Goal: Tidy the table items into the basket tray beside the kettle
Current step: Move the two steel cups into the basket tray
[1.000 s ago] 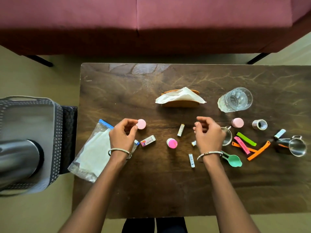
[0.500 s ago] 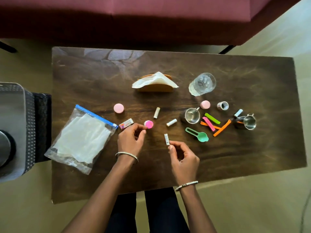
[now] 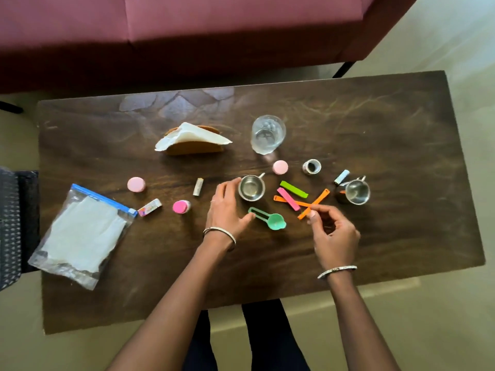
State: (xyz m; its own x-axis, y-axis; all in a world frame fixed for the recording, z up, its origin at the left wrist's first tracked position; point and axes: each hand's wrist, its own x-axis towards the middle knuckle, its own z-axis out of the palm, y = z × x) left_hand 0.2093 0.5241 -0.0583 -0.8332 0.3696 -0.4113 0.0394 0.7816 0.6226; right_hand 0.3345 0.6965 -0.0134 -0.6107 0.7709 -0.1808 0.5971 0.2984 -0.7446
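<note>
R hand [image 3: 334, 235] pinches orange clip [image 3: 318, 201], mid tbl [image 3: 401, 135]

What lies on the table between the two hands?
Head view: a green measuring spoon, handle toward the left hand; the right hand pinches an orange clip.

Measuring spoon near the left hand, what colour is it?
The measuring spoon is green, best seen in the head view.
</note>
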